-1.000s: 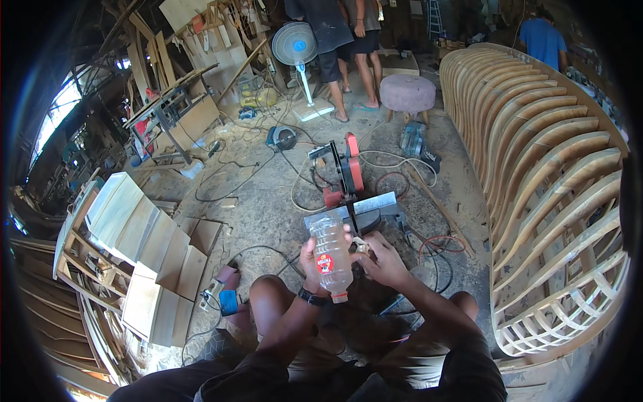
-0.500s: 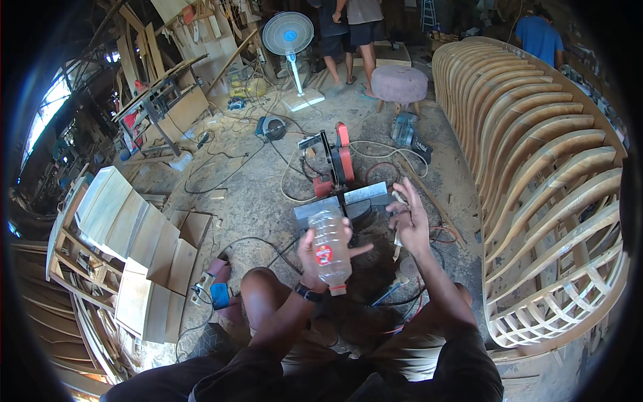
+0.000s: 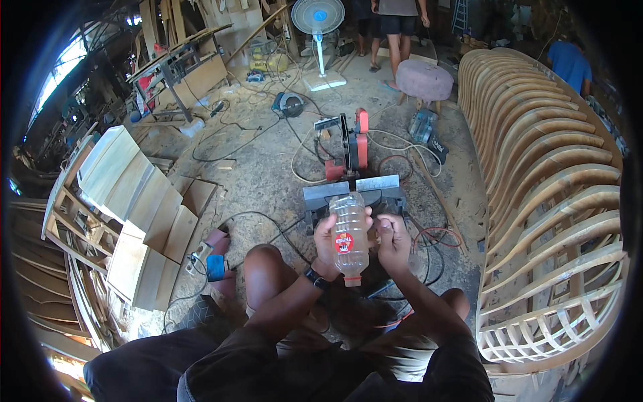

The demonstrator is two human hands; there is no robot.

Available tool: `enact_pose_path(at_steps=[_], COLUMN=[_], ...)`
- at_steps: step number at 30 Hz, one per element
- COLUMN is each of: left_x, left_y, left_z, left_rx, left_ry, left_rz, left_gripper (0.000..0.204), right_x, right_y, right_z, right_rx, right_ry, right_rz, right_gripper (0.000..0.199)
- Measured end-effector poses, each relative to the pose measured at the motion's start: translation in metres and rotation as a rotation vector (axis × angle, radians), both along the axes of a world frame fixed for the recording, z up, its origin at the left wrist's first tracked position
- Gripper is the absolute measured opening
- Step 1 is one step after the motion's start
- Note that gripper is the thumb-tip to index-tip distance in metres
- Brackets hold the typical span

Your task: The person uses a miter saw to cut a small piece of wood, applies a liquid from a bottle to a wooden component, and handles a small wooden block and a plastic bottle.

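Note:
My left hand (image 3: pixel 326 242) is wrapped round a clear plastic bottle (image 3: pixel 349 220) with a red round label. The bottle's neck, ringed in red, points down toward me. Close by its right side, my right hand (image 3: pixel 394 242) has its fingers curled in; whatever lies in them I cannot make out. Just beyond both hands stands a red and black miter saw (image 3: pixel 362 144) on the floor, its silver fence (image 3: pixel 377 182) showing past the bottle's base. The bottle and hands cover part of the saw's front.
Right of me lies a long curved wooden rib frame (image 3: pixel 536 167). Stepped wooden boxes (image 3: pixel 134 181) stand at left. Cords, a circular saw (image 3: pixel 290 104), a pedestal fan (image 3: pixel 318 50) and a round stool (image 3: pixel 424 80) are farther off. Other people stand at the back.
My right hand has come left and down to the bottle, its spread fingers curling in. The left hand has moved slightly right, still around the bottle. My view has shifted a little.

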State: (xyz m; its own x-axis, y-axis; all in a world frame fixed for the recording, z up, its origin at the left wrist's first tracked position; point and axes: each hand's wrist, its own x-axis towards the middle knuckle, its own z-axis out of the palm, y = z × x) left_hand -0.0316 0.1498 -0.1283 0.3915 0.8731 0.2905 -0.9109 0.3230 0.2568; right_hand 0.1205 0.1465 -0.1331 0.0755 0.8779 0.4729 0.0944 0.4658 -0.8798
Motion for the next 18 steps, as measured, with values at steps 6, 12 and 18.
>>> enact_pose_path(at_steps=[6,12,18], left_x=[-0.015,-0.013,-0.004], left_y=[0.003,-0.005,-0.003], left_z=[-0.001,0.008,0.014], left_rx=[0.074,0.121,0.115], left_ry=[0.198,0.235,0.092], left_rz=[0.139,0.106,0.047], left_gripper=[0.07,0.076,0.064], right_x=[0.004,0.023,0.053], right_y=[0.011,0.021,0.033], right_z=[0.011,0.02,0.026], right_rx=[-0.062,-0.202,-0.222], right_ry=[-0.166,-0.18,0.041], right_rz=[0.238,0.197,-0.076], right_gripper=[0.017,0.021,0.041])
